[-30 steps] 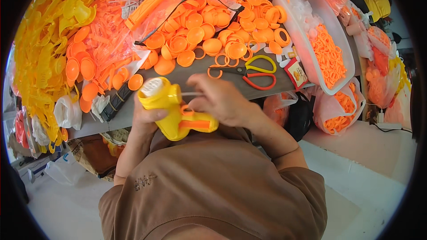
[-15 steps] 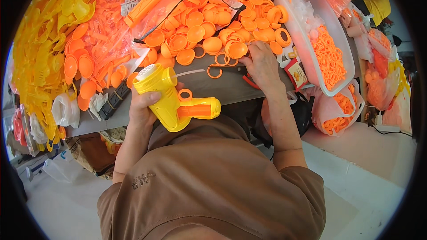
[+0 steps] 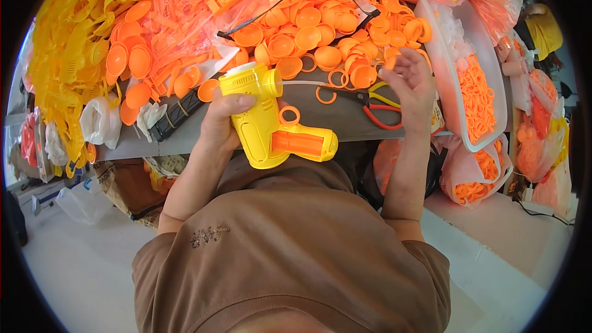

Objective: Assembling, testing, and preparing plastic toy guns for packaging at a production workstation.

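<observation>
Yellow toy gun (image 3: 262, 126) sits clasped in the left hand (image 3: 225, 117) over the near edge of the grey table (image 3: 308, 111), while the right hand (image 3: 412, 80), half-curled, is near orange rings (image 3: 427, 29), its hold unclear.

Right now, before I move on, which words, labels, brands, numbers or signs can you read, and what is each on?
Brown shirt: glittery lettering on the chest, stylised; I don't copy it out.
Brown bag at left: dark print, too small to read surely.
Small packet beside the right hand: mostly hidden, nothing readable.
Yellow plastic body in the left hand: no readable text.
</observation>
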The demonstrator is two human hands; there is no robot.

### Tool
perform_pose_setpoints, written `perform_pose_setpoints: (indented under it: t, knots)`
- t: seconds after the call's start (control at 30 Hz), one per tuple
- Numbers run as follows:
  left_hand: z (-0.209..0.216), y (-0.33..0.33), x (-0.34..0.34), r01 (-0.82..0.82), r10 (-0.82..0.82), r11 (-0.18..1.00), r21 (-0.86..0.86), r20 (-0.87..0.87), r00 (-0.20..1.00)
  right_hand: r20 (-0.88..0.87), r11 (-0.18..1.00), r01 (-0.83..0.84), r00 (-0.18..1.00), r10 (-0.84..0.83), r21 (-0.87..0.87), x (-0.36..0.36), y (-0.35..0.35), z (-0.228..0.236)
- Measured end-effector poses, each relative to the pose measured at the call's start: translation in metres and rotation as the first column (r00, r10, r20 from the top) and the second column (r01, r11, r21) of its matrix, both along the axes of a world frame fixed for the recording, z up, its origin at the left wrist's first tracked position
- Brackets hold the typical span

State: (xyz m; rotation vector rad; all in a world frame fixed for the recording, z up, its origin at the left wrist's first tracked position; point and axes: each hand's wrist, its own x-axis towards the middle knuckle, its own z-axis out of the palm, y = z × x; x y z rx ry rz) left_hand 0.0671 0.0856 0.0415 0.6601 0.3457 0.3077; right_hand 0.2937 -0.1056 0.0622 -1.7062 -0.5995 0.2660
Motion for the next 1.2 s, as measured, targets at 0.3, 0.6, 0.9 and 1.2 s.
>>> perform_pose_setpoints:
  t: [0.3, 0.6, 0.9, 1.2]
  knots:
    - [0.011, -0.007, 0.003, 0.032, -0.024, 0.989, 0.141, -0.064, 0.998, 0.137, 0.779, -0.625, 0.769, 0.625, -0.044, -0.057, 0.032, 0.013]
    - [0.024, -0.018, 0.003, -0.028, 0.048, 0.968, 0.250, -0.076, 0.996, 0.349, 0.847, -0.529, 0.787, 0.509, -0.043, -0.083, 0.049, 0.019]
    - [0.028, -0.014, -0.008, -0.003, 0.138, 0.743, 0.669, -0.148, 0.979, 0.552, 0.871, -0.491, 0.718, 0.423, -0.029, -0.088, 0.044, 0.008]
    - [0.047, -0.023, -0.019, 0.073, 0.061, 0.622, 0.780, -0.141, 0.988, 0.685, 0.699, -0.669, 0.387, 0.617, -0.252, -0.084, 0.032, 0.025]
